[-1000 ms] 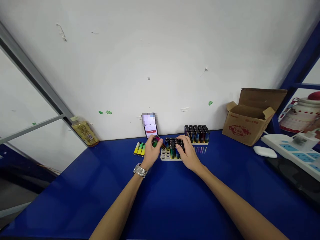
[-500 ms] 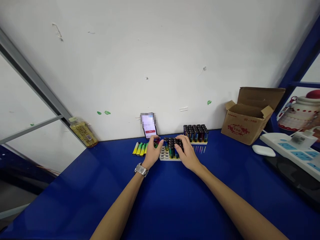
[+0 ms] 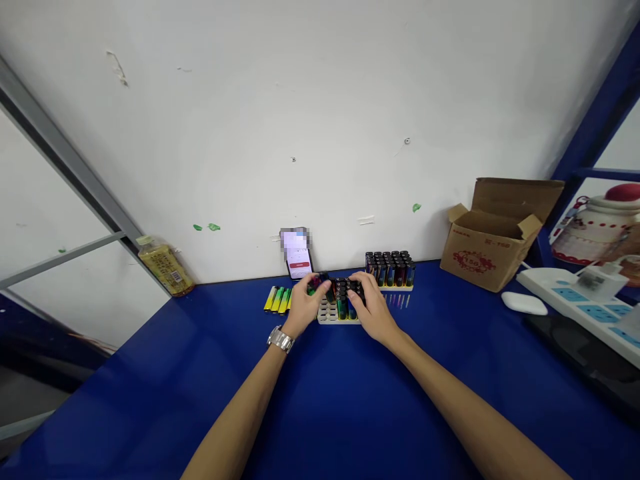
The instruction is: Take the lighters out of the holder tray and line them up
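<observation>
A pale tray with oval holes stands on the table, partly filled with upright lighters that have black tops and green, yellow and blue bodies. My left hand, with a metal watch at its wrist, is closed on a dark lighter tilted over the tray's left part; its fingertips are partly hidden. My right hand curls around the right side of the upright lighters, thumb in front and fingers behind. Several yellow-green lighters lie flat in a row left of my left hand.
A second filled tray of lighters stands behind my right hand. Against the wall lean a phone and a drink bottle. At right are an open cardboard box, a white case, a power strip and a black flat object.
The dark lighter at my left fingertips now leans over the tray's left part, where a lighter stood upright before. My right hand stays at the lighters. The view has shifted slightly.
</observation>
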Available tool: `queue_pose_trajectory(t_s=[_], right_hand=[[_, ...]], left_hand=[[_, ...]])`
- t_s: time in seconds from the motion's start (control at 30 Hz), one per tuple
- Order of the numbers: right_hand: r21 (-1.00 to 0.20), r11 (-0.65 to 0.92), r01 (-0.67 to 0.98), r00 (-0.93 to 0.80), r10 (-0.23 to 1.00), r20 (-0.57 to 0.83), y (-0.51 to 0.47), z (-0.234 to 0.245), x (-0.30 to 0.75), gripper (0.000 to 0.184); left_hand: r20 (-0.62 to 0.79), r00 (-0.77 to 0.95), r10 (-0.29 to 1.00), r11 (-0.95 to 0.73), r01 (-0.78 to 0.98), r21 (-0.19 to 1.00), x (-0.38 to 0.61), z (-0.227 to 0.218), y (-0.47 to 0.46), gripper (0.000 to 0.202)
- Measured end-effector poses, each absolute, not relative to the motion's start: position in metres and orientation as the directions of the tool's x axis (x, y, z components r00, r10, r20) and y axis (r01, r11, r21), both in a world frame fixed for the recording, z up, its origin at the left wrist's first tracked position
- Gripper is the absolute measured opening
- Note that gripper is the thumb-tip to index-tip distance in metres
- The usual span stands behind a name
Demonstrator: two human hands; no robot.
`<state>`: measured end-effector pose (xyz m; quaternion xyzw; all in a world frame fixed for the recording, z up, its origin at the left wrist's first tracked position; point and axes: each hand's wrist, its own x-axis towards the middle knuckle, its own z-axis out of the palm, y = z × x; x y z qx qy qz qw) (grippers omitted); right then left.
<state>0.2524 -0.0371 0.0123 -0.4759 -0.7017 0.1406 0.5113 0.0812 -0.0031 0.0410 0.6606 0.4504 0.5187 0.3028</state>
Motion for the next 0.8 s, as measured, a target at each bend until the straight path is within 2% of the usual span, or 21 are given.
queue_pose_trajectory(t_s=[0.07, 0.17, 0.27, 0.37, 0.43, 0.53, 0.63, 0.73, 0.8], right_hand=[[-0.680, 0.506, 0.530, -0.020, 0.809, 0.587, -0.037, 0.012, 0.253, 0.030], [-0.683, 0.504, 0.528, -0.021, 0.812, 0.583, -0.037, 0.012, 0.253, 0.030], [-0.684, 0.508, 0.524, -0.021, 0.810, 0.586, -0.037, 0.012, 0.253, 0.030], [-0.680, 0.508, 0.529, -0.022, 0.809, 0.588, -0.037, 0.012, 0.253, 0.029], [-0.676, 0.507, 0.535, -0.025, 0.809, 0.587, -0.037, 0.012, 0.253, 0.029], [-0.676, 0.505, 0.536, -0.030, 0.812, 0.583, -0.037, 0.012, 0.253, 0.029], [-0.682, 0.512, 0.522, -0.036, 0.812, 0.583, -0.037, 0.013, 0.254, 0.029], [-0.677, 0.529, 0.511, -0.056, 0.807, 0.588, -0.037, 0.014, 0.256, 0.029], [-0.659, 0.537, 0.526, -0.077, 0.802, 0.592, -0.038, 0.015, 0.258, 0.031]], left_hand=[[0.320, -0.038, 0.947, -0.313, 0.122, 0.942, 0.080, 0.045, -0.001, 0.035], [0.189, -0.100, 0.977, -0.199, -0.104, 0.974, 0.079, 0.045, 0.004, 0.036], [0.082, -0.046, 0.996, -0.090, -0.229, 0.969, 0.079, 0.042, 0.006, 0.032], [0.025, 0.056, 0.998, -0.010, -0.249, 0.969, 0.079, 0.041, 0.005, 0.027], [0.060, 0.060, 0.996, -0.047, -0.196, 0.980, 0.079, 0.042, 0.004, 0.024], [0.215, 0.013, 0.976, -0.216, 0.073, 0.974, 0.078, 0.043, 0.004, 0.020], [0.384, 0.062, 0.921, -0.379, 0.368, 0.849, 0.077, 0.041, 0.007, 0.020], [0.468, 0.143, 0.872, -0.476, 0.468, 0.745, 0.079, 0.038, 0.010, 0.023], [0.463, 0.177, 0.869, -0.487, 0.476, 0.732, 0.081, 0.035, 0.011, 0.019]])
